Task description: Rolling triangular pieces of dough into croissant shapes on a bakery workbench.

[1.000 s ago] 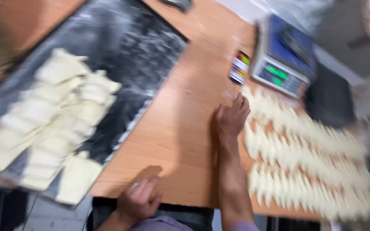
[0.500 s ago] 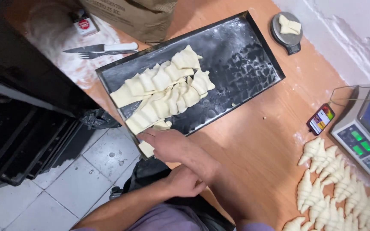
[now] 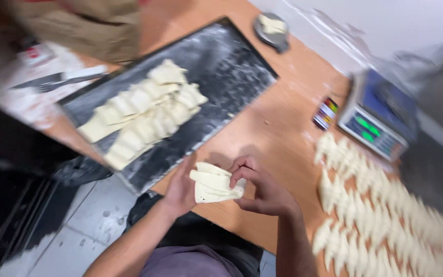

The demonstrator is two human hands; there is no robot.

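Both of my hands hold a small stack of pale dough triangles (image 3: 212, 183) over the front edge of the wooden table (image 3: 278, 128). My left hand (image 3: 180, 189) cups the stack from below and the side. My right hand (image 3: 262, 187) pinches the top piece with its fingertips. Just to the left lies a black floured tray (image 3: 232, 56) with two overlapping rows of cut dough pieces (image 3: 144, 113).
Rows of shaped raw croissants (image 3: 375, 210) cover the table at the right. A digital scale (image 3: 378, 118) and a small coloured box (image 3: 325, 114) stand behind them. A small round dish with dough (image 3: 272, 30), a knife (image 3: 60, 78) and a brown paper bag (image 3: 83, 25) are at the back.
My right hand left the croissants, reached to the tray and came back. Now both hands hold a stack of dough triangles in front of me. The camera view swung about.
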